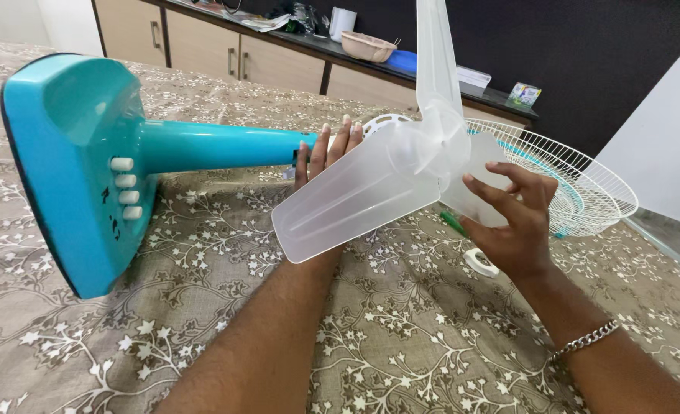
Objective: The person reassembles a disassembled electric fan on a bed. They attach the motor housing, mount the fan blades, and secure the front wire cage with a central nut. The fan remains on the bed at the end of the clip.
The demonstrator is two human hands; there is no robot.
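Translucent three-bladed fan propeller (401,165) between two hands: left hand (326,153), right hand (515,222)

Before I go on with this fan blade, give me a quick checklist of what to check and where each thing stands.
1. Both hands on the fan blade: ok, left hand behind it, right hand on a lower vane.
2. Fan stand settled: ok, lying on its side on the patterned cloth.
3. Wire grille out of the way: ok, behind the blade.
4. Small white ring accounted for: ok, on the cloth.
5. Blade hub seated: cannot tell, hidden.
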